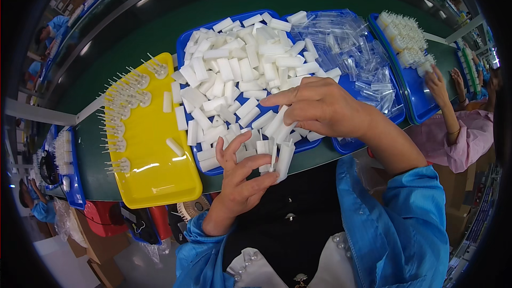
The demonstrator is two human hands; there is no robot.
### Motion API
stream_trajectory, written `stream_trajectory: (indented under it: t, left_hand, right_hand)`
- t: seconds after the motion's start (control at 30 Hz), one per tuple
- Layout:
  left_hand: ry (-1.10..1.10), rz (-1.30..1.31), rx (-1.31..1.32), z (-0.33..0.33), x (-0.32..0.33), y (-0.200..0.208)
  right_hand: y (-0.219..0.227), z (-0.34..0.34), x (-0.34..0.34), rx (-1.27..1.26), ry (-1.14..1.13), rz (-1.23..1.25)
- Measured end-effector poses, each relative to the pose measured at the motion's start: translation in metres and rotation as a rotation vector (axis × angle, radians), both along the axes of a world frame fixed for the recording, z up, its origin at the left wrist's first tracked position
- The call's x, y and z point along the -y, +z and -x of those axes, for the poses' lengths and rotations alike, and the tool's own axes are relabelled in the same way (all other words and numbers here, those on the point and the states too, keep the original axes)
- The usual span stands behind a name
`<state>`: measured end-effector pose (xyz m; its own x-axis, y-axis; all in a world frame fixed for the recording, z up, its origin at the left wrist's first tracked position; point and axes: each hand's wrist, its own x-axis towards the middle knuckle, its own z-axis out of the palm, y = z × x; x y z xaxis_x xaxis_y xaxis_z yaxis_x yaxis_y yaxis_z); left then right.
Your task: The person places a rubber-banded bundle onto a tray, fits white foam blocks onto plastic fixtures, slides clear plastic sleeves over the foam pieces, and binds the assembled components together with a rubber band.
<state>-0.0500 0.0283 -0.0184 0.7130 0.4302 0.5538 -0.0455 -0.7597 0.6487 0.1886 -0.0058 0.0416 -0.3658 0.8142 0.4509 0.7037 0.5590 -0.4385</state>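
Observation:
My left hand (242,173) is closed at the near edge of a blue tray (184,40). Its thumb and fingers pinch a white foam-like sleeve (286,161), held upright, with a thin white part beside it. Above and to the right, my right hand (325,108) bends over the tray, its fingers closed around a white block (278,126). How many pieces it grips is partly hidden by the fingers. A heap of similar white blocks (234,66) fills the tray under and beyond both hands.
A yellow tray (154,181) on the left carries white pronged parts (114,128) and a few loose blocks. To the right, a blue tray holds clear plastic sleeves (341,37). Farther right, a co-worker's hand (438,88) reaches to another tray of white pronged parts (402,32).

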Motion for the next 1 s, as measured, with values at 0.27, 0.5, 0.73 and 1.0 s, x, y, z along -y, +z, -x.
stream_trajectory:
  t: [0.27, 0.5, 0.73, 1.0]
  left_hand:
    - [-0.073, 0.071, 0.009, -0.002, -0.001, 0.000]
    - [-0.212, 0.198, 0.049, -0.003, -0.004, 0.002]
    - [-0.263, 0.224, 0.034, -0.004, -0.007, 0.002]
    - [-0.274, 0.289, 0.012, -0.006, -0.008, 0.003]
  right_hand:
    - [-0.003, -0.002, 0.002, -0.286, 0.107, 0.056]
    - [-0.010, -0.009, 0.008, -0.526, 0.200, 0.319]
    - [-0.008, -0.013, 0.009, -0.621, 0.220, 0.610]
    - [-0.013, -0.013, 0.013, -0.654, 0.194, 0.608]
